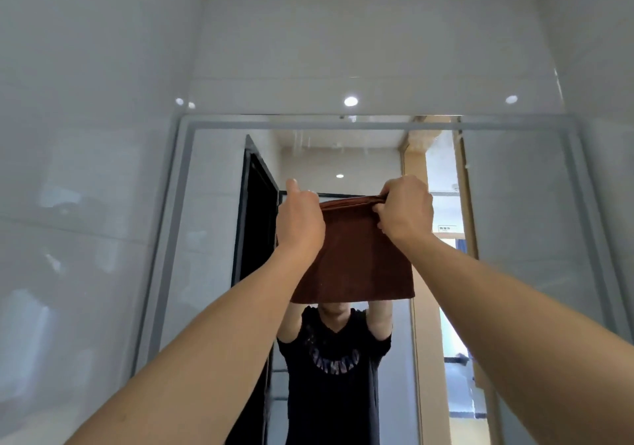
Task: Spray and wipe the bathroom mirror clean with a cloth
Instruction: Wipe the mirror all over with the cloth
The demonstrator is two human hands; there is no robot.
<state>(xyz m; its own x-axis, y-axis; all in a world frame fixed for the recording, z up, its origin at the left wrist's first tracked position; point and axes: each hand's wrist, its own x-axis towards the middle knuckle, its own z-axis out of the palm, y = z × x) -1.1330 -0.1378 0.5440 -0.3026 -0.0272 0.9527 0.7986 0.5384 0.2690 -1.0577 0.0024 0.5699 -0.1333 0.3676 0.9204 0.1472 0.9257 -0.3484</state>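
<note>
A brown cloth point(356, 259) hangs flat in front of the bathroom mirror point(514, 225), held up by its top edge. My left hand point(300, 219) grips the cloth's upper left corner, and my right hand point(406, 209) pinches the upper right corner. Both arms are raised toward the mirror's upper middle. The mirror has a pale grey frame and shows streaks and drops near its top edge. It reflects a person in a black T-shirt, whose head is hidden behind the cloth. No spray bottle is in view.
White glossy wall tiles point(85, 204) surround the mirror on the left and above. The mirror reflects a dark door point(257, 225) and a lit doorway with wooden trim point(442, 204). Ceiling lights glint on the tiles above.
</note>
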